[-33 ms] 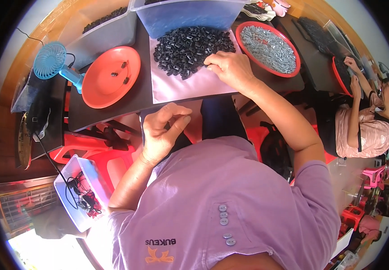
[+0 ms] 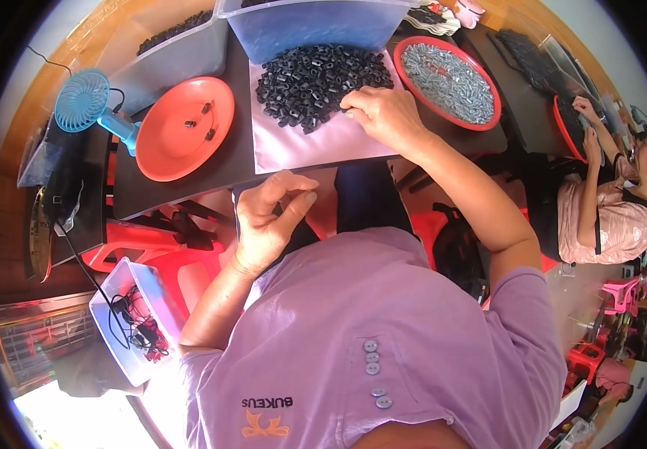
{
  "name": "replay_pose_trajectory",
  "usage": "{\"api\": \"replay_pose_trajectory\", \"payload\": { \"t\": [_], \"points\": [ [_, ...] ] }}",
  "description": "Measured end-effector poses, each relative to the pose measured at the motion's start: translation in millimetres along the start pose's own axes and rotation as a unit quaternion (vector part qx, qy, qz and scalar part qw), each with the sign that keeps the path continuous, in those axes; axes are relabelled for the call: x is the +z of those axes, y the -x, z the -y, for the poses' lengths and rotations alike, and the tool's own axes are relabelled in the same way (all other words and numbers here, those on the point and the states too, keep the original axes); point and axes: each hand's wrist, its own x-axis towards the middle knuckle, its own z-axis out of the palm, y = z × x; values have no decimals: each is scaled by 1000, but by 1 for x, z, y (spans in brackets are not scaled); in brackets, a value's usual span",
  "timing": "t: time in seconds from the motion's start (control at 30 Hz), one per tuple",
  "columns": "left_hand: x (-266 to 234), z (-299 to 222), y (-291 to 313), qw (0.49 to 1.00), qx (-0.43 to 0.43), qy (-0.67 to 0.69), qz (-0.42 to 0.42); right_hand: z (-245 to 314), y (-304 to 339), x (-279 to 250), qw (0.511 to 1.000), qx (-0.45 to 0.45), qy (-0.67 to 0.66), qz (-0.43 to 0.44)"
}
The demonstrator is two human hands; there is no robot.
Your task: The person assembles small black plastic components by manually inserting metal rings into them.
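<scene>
Two bare hands work at a dark table (image 2: 219,176) crowded with small parts, seen from above the worker's lilac shirt (image 2: 383,344). At far left a blue handheld fan (image 2: 87,101) stands beside an orange-red plate (image 2: 181,142) that carries three small dark pieces (image 2: 198,123); nearer, below the table edge, a clear plastic box (image 2: 117,322) holds tangled black cables. The left hand (image 2: 271,221) hovers near the body, off the table's near edge, its fingers curled in close and the thumb meeting the fingertips in a narrow pinch; whether anything sits inside that pinch cannot be told. Farther away, in the middle of the table, a heap of small black ring-shaped parts (image 2: 316,75) lies on a pale sheet (image 2: 301,146), in front of a blue translucent bin (image 2: 316,26). The right hand (image 2: 383,112) rests on the heap's near right edge, fingers bent down and touching the black pieces, its grip hidden. Just right of it a red tray (image 2: 488,82) is filled with small silvery metal parts (image 2: 447,75). At far right another person (image 2: 608,202) in pink sits at an adjoining table.
</scene>
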Motion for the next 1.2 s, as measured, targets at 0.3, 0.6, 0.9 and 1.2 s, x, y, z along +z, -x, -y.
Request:
{"api": "replay_pose_trajectory", "payload": {
  "t": [0.3, 0.6, 0.9, 1.2],
  "points": [
    [7, -1, -47, 996, 33, -70, -42, 10, -9, -5, 988, -47, 99, 108],
    [22, 7, -67, 990, 10, -114, -79, 17, -4, -4, 986, -30, 148, 72],
    [31, 11, -68, 992, -38, -49, -108, 36, -2, -15, 988, 22, -145, -41],
    [35, -2, -66, 922, -228, 276, -148, 80, 12, 4, 754, 225, -606, -113]
  ]
}}
